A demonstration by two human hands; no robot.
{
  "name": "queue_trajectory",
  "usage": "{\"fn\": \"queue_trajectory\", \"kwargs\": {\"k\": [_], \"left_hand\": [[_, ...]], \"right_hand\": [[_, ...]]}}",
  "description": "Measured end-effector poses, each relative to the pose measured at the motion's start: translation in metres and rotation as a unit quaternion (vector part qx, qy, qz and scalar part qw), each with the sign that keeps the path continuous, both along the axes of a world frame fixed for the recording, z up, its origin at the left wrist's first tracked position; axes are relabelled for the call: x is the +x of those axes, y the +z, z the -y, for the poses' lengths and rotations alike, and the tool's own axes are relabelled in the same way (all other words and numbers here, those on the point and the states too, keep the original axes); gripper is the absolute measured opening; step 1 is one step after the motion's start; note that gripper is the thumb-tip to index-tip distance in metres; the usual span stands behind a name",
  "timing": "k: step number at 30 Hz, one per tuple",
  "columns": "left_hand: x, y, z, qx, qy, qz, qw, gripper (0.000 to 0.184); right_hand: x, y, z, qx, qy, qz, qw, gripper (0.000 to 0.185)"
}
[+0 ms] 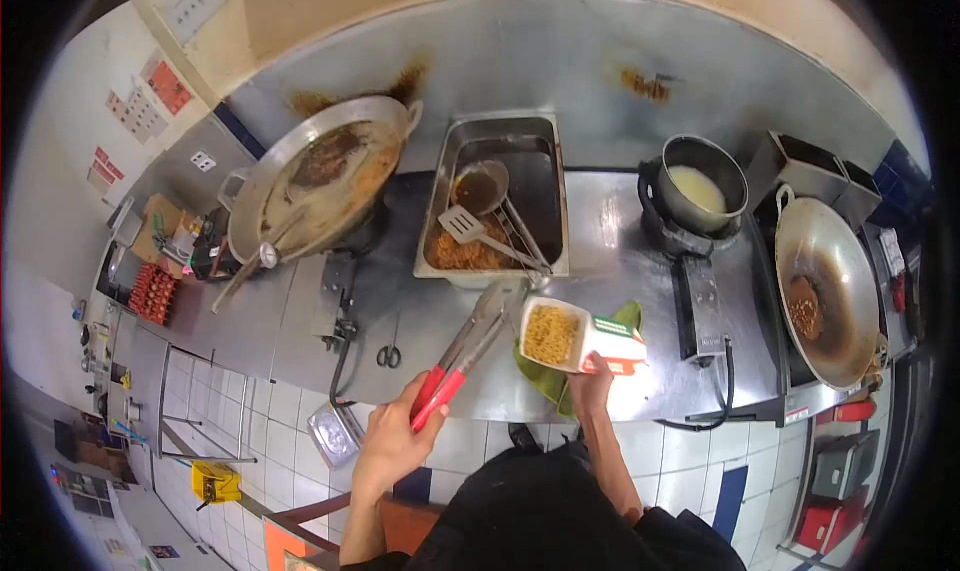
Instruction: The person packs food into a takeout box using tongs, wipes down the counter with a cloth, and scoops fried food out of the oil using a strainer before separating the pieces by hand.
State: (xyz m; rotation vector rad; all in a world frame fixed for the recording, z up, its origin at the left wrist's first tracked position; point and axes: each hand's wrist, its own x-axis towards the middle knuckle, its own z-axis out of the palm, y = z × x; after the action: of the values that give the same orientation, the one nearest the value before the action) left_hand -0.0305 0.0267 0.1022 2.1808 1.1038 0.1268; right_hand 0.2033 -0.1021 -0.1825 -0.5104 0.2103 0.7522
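My left hand (pixel 402 433) is closed around the red handles of metal tongs (pixel 470 348), whose tips point up and right, close to the front rim of a deep steel pan (pixel 560 201). In my right hand (pixel 592 383) is a white paper food box (pixel 612 343) with red and green print, tilted so its opening faces left. Yellow noodle-like food (pixel 551 333) fills that opening. A green leaf (pixel 545 381) lies partly hidden under the box. Inside the steel pan are a slotted turner (pixel 463 225), a strainer ladle (pixel 483 186) and reddish-brown food (pixel 470 252).
A large wok of oil (pixel 330 186) stands at the left with a long-handled tool across it. Scissors (pixel 389 355) lie on the steel counter. To the right are a pot of pale liquid (pixel 698 188) on a burner and another wok (pixel 845 301) with brown residue.
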Motion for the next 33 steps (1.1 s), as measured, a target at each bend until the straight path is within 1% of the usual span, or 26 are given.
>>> {"fn": "queue_trajectory", "kwargs": {"k": [2, 4, 6, 8, 9, 10, 11, 12, 14, 15, 16, 18, 19, 20, 21, 22, 24, 25, 26, 27, 28, 30, 31, 32, 33], "left_hand": [[0.008, 0.000, -0.023, 0.053, -0.024, 0.021, 0.998, 0.052], [0.030, -0.004, -0.051, 0.058, -0.026, -0.001, 0.998, 0.050], [0.056, -0.021, -0.091, 0.044, -0.057, -0.064, 0.995, 0.048], [0.086, -0.031, -0.115, 0.114, -0.089, -0.074, 0.987, 0.048], [0.101, -0.035, -0.124, 0.118, -0.100, -0.074, 0.985, 0.048], [0.118, -0.039, -0.131, 0.135, -0.101, -0.102, 0.980, 0.048], [0.133, -0.045, -0.133, 0.152, -0.105, -0.131, 0.974, 0.049], [0.147, -0.051, -0.132, 0.153, -0.121, -0.132, 0.972, 0.049], [0.178, -0.069, -0.124, 0.220, -0.100, -0.202, 0.949, 0.053], [0.193, -0.084, -0.124, 0.157, -0.095, -0.207, 0.961, 0.052], [0.208, -0.100, -0.125, 0.094, -0.086, -0.213, 0.969, 0.052], [0.227, -0.136, -0.118, 0.108, -0.072, -0.164, 0.978, 0.052], [0.237, -0.153, -0.112, 0.111, -0.075, -0.147, 0.980, 0.052], [0.246, -0.165, -0.105, 0.154, -0.053, -0.120, 0.979, 0.054], [0.253, -0.170, -0.101, 0.199, -0.028, -0.092, 0.975, 0.057], [0.258, -0.168, -0.095, 0.205, -0.044, -0.091, 0.974, 0.057], [0.266, -0.163, -0.076, 0.254, -0.025, -0.082, 0.964, 0.066], [0.272, -0.155, -0.066, 0.246, -0.021, -0.102, 0.964, 0.068], [0.275, -0.144, -0.054, 0.239, -0.017, -0.124, 0.963, 0.071], [0.271, -0.134, -0.044, 0.275, -0.012, -0.111, 0.955, 0.068], [0.274, -0.126, -0.030, 0.308, -0.008, -0.089, 0.947, 0.065], [0.284, -0.127, 0.010, 0.392, -0.030, 0.133, 0.910, 0.052], [0.300, -0.113, 0.058, 0.281, -0.061, 0.250, 0.925, 0.045], [0.316, -0.101, 0.123, 0.154, -0.096, 0.358, 0.916, 0.038], [0.333, -0.102, 0.181, 0.056, -0.174, 0.356, 0.917, 0.034]], "right_hand": [[-0.005, 0.019, 0.000, -0.026, 0.004, 0.019, 0.999, 0.037], [-0.009, 0.002, 0.005, -0.034, -0.005, 0.008, 0.999, 0.040], [-0.003, -0.001, 0.015, -0.036, -0.014, 0.005, 0.999, 0.042], [0.003, 0.003, 0.030, -0.054, -0.062, 0.013, 0.997, 0.043], [0.010, -0.006, 0.042, -0.056, -0.072, 0.003, 0.996, 0.043], [0.012, 0.004, 0.052, -0.064, -0.104, 0.005, 0.992, 0.042], [0.018, 0.000, 0.064, -0.063, -0.118, 0.001, 0.991, 0.043], [0.023, -0.006, 0.078, -0.063, -0.134, -0.005, 0.989, 0.044], [0.024, 0.019, 0.100, -0.066, -0.151, 0.000, 0.986, 0.044], [0.026, 0.030, 0.112, -0.070, -0.154, 0.008, 0.986, 0.044], [0.027, 0.028, 0.124, -0.077, -0.180, 0.000, 0.981, 0.044], [0.033, 0.020, 0.149, -0.044, -0.196, 0.044, 0.979, 0.045], [0.035, 0.031, 0.164, -0.052, -0.217, 0.041, 0.974, 0.045], [0.037, 0.050, 0.178, -0.055, -0.214, 0.036, 0.975, 0.046], [0.040, 0.060, 0.190, -0.053, -0.208, 0.030, 0.976, 0.047], [0.043, 0.061, 0.202, -0.049, -0.223, 0.026, 0.973, 0.047], [0.049, 0.063, 0.234, -0.035, -0.230, 0.027, 0.972, 0.051], [0.054, 0.067, 0.249, -0.035, -0.245, 0.026, 0.968, 0.051], [0.056, 0.072, 0.262, -0.039, -0.230, 0.023, 0.972, 0.051], [0.054, 0.071, 0.273, -0.040, -0.214, 0.014, 0.976, 0.051], [0.060, 0.068, 0.291, -0.036, -0.233, 0.014, 0.972, 0.051], [0.072, 0.070, 0.343, -0.067, -0.218, 0.016, 0.973, 0.051], [0.079, 0.065, 0.368, -0.113, -0.235, 0.019, 0.965, 0.047], [0.084, 0.054, 0.396, -0.152, -0.206, 0.041, 0.966, 0.044], [0.092, 0.059, 0.424, -0.175, -0.185, 0.041, 0.966, 0.045]]}}
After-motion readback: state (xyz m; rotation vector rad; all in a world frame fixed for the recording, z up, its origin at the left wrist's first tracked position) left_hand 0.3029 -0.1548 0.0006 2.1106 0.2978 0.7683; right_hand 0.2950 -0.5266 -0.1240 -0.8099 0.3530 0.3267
